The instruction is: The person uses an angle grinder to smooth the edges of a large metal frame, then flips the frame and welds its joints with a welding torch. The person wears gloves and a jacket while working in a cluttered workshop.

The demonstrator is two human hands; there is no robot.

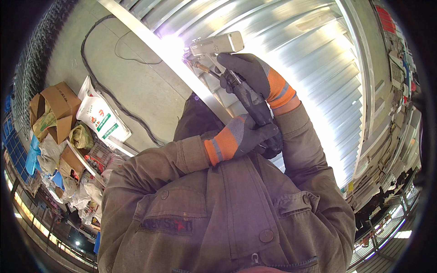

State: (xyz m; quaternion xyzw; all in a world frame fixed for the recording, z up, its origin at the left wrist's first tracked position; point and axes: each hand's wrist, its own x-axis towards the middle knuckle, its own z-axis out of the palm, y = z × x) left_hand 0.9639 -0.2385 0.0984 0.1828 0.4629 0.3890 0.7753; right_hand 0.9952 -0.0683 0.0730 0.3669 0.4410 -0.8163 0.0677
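A welding gun with a silver-grey head (218, 44) and a black-wrapped rear part (255, 102) is held in both my hands, in dark gloves with orange cuffs. My right hand (248, 73) is closed round its grip, just behind the head. Lower down, my left hand (255, 134) wraps round the black rear part near my chest. A copper-coloured nozzle tube (201, 67) runs alongside the gun toward its tip. Bright white-violet glare at the tip touches a long metal bar (154, 48) and hides the exact contact spot. Beside the bar lies a ribbed silver metal panel (314, 59).
A black cable (109, 93) curves over the floor at left. Beyond it stand an open cardboard box (61, 107), a white printed sack (102, 116) and several plastic bags (82, 193). A metal rail (357, 41) edges the panel's right side; long flat pieces lie farther right.
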